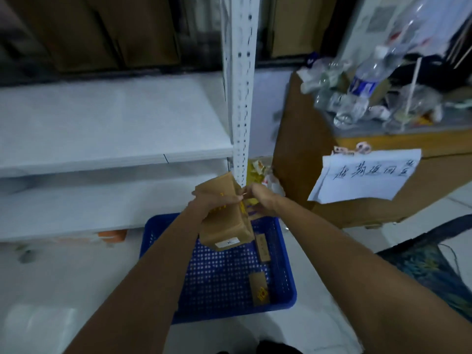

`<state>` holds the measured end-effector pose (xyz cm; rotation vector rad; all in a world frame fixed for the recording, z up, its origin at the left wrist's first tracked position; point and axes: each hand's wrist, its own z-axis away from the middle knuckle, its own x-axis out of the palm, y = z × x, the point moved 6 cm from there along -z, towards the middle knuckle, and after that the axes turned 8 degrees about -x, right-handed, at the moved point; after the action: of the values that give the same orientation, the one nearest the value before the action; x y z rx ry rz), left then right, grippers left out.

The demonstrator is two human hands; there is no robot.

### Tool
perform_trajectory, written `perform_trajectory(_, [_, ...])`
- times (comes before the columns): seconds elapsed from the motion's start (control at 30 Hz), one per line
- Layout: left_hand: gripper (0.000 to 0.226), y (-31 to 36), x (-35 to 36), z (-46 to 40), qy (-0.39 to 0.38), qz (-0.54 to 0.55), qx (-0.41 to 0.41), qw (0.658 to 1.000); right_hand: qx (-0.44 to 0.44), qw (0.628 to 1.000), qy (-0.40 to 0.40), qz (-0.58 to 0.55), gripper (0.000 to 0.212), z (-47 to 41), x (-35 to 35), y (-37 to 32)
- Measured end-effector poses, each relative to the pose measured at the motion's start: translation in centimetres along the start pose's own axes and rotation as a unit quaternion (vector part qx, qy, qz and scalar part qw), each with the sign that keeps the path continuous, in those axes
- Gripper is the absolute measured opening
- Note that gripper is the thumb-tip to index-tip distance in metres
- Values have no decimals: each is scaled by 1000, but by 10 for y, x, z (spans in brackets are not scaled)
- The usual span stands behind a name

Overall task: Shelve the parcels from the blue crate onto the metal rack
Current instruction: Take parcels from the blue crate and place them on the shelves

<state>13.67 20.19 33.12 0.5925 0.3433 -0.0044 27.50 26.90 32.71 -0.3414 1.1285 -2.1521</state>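
Observation:
A blue perforated crate (286, 290) sits on the floor in front of the white metal rack (107, 129). Above the crate I hold a brown cardboard parcel (224, 226) with yellow print and a white label. My left hand (217, 199) grips its left side. My right hand (260, 198) grips its right top edge. Two small flat brown parcels lie in the crate along its right side: one (263, 247) near the middle, one (260, 292) with a yellow mark near the front.
The rack's white perforated upright (240, 98) rises just behind the parcel. A wooden cabinet (301, 154) at right carries plastic bottles (365, 77) and a hanging handwritten paper sign (362, 175). An orange object (112, 235) lies under the lowest shelf.

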Motion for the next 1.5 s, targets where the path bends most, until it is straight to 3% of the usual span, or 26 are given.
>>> perform_trajectory(0.17, [119, 71, -59, 132, -24, -67, -40, 997, -21, 998, -16, 64, 42, 88, -11, -111])
perform_trajectory(0.27, [126, 108, -98, 195, -39, -158, -59, 985, -33, 996, 10, 79, 42, 134, -13, -172])
perform_trajectory(0.47, [130, 182, -151, 299, -45, -239, 4, 970, -57, 992, 9, 108, 77, 208, -14, -280])
perform_trajectory(0.6, [137, 218, -164, 349, -48, -288, 66, 954, -47, 995, -43, 73, 75, 236, -4, -319])
perform_trajectory(0.73, [134, 237, -185, 381, -2, -316, 115, 942, -50, 996, -58, 34, 62, 260, 1, -344])
perform_trajectory(0.9, [112, 261, -212, 413, 192, -373, 171, 891, -56, 997, 7, -55, 43, 282, 8, -366])
perform_trajectory(1.0, [95, 260, -229, 429, 327, -270, 143, 894, -71, 989, 8, -131, 39, 291, 14, -374])
perform_trajectory(1.07, [92, 244, -238, 433, 356, -51, 104, 927, -91, 980, -3, -176, 46, 297, 16, -378])
perform_trajectory(1.13, [78, 228, -226, 428, 255, 190, 88, 944, -110, 972, 3, -206, 50, 301, 17, -379])
perform_trajectory(1.17, [66, 225, -213, 426, 179, 251, 85, 948, -119, 971, 7, -207, 54, 303, 18, -378])
perform_trajectory(1.23, [57, 222, -189, 423, 72, 302, 87, 947, -130, 971, 1, -199, 63, 309, 20, -375])
perform_trajectory(1.3, [65, 222, -170, 424, 26, 332, 96, 938, -133, 974, -1, -184, 71, 318, 20, -371])
perform_trajectory(1.4, [60, 224, -162, 431, 32, 358, 113, 926, -144, 979, 14, -143, 86, 334, 4, -368])
perform_trajectory(1.5, [63, 225, -171, 441, 57, 334, 101, 935, -152, 977, 22, -146, 98, 345, -27, -372])
